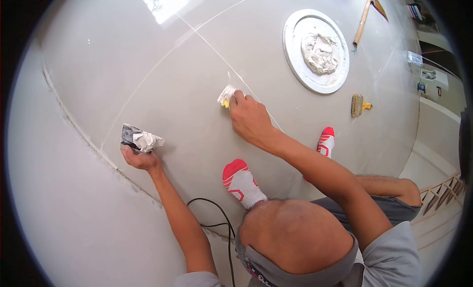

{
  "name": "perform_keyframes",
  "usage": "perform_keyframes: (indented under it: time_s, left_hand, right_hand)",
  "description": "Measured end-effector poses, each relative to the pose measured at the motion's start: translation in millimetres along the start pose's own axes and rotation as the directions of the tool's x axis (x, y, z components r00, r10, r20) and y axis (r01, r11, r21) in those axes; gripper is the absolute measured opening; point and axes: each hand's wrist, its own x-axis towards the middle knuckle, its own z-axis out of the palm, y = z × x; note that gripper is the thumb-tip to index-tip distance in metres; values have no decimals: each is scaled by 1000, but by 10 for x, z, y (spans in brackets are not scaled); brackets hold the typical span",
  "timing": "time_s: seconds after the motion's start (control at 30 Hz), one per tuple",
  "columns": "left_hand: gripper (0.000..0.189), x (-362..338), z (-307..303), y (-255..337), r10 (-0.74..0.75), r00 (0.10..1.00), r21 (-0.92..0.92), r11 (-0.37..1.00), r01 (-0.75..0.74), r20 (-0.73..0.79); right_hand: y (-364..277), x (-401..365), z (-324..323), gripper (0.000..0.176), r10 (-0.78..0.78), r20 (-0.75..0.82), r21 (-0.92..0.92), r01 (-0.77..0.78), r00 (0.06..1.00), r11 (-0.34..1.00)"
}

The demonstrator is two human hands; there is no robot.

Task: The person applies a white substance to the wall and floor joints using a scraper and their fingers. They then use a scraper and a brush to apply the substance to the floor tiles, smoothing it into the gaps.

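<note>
At the left, my left hand [142,159] is closed round the underside of a dark flat tool [129,135] that carries a heap of white paste [146,141]. Near the middle, my right hand [250,118] grips a small scraper [227,95], its blade coated with white paste and a bit of yellow showing at the handle. The scraper is at the tiled floor [197,80], beside a pale joint line; whether it touches is hard to tell. The two tools are apart.
A round white tray [290,50] with more paste lies at the upper right. Near it are a yellow-handled brush [357,105] and a wooden-handled tool [363,21]. My socked feet [242,182] are below. A black cable [217,204] runs by the wall [74,188].
</note>
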Motion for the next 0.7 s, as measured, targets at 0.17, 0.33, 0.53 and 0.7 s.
perform_keyframes:
  time_s: [0.17,0.33,0.53,0.7]
  left_hand:
    - [27,1,-36,-11,-11,1000,-34,999,12,19]
    - [31,18,-100,-55,-34,999,-42,998,36,39]
    - [33,-14,-68,6,-35,999,-47,998,36,26]
    - [32,29,-57,-38,-46,998,-79,996,50,43]
  right_hand:
    - [151,-147,117,18,167,-11,-66,-168,986,984]
    - [158,-488,96,17,64,94,9,-66,993,998]
    - [212,-801,59,16,43,100,78,-51,994,996]
    - [461,-448,-228,32,-135,45,93,131,990,987]
